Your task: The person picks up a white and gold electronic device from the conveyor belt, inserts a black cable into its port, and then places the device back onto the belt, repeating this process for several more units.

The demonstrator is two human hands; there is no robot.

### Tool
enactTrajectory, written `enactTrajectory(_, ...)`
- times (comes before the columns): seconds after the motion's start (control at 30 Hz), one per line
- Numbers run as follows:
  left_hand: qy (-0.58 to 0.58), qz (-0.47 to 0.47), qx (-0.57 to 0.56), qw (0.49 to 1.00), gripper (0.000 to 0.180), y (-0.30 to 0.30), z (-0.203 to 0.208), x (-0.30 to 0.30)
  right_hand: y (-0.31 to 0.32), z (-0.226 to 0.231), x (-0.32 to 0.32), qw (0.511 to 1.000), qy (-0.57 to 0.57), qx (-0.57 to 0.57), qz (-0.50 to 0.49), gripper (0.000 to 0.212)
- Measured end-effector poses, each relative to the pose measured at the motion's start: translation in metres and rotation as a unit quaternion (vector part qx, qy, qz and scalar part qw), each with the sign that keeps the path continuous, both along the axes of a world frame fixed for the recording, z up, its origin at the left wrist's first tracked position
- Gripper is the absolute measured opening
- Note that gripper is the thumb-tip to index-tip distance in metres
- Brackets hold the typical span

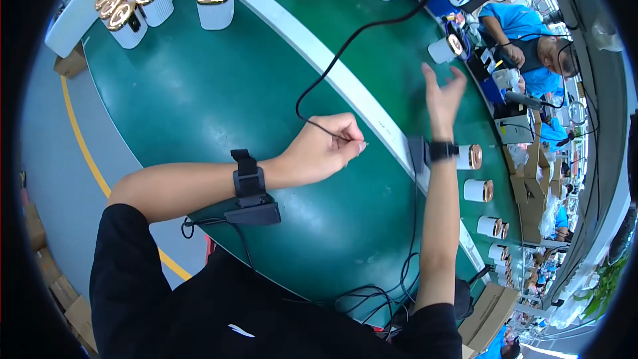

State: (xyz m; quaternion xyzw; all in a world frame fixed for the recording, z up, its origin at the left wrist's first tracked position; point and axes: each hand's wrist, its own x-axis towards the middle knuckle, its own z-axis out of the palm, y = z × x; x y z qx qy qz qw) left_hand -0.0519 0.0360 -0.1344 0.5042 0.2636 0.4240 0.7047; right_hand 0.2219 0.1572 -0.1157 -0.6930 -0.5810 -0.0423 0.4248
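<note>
My left hand (319,151) is closed over the green table, its fingers pinched on the end of a thin black cable (298,103). The cable loops up from the fist and runs away to the upper right. Beyond the white rail, my right hand (444,98) reaches out with thumb and fingers spread and nothing between them. Just past its fingertips a white canister with a gold lid (444,50) lies tilted in the picture, apart from the hand. Black straps with small boxes are on both wrists.
A white rail (319,60) crosses the green table (199,100). Several white, gold-lidded canisters (154,8) crowd the far left; others line the strip at right (477,190). Loose black cables (379,296) lie near my body. A person in blue (525,50) works across the table.
</note>
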Motion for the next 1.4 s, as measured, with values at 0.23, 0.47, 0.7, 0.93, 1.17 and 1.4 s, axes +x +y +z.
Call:
enactTrajectory(0.23,0.053,-0.035,0.049,0.997,0.008,-0.009,0.007,-0.007,0.085,-0.029,0.039,0.973,0.133,0.039,-0.186,0.067)
enactTrajectory(0.47,0.001,0.051,0.063,0.997,0.003,0.001,0.001,-0.01,0.008,-0.007,0.0,0.841,0.504,-0.014,0.195,0.048)
enactTrajectory(0.7,-0.02,0.095,0.075,0.992,0.005,-0.004,0.0,0.004,-0.114,-0.021,-0.096,0.749,0.565,-0.127,0.322,0.055)
enactTrajectory(0.93,-0.012,0.093,0.154,0.984,0.01,-0.006,-0.007,0.013,-0.126,-0.033,-0.086,0.797,0.5,-0.103,0.324,0.065)
enactTrajectory(1.17,0.035,0.061,0.125,0.99,0.01,-0.002,-0.013,0.016,-0.128,-0.031,-0.086,0.855,0.431,-0.066,0.281,0.063)
enactTrajectory(1.4,0.04,0.025,0.104,0.993,0.006,0.01,-0.01,0.018,-0.124,-0.028,-0.084,0.908,0.315,-0.028,0.276,0.061)
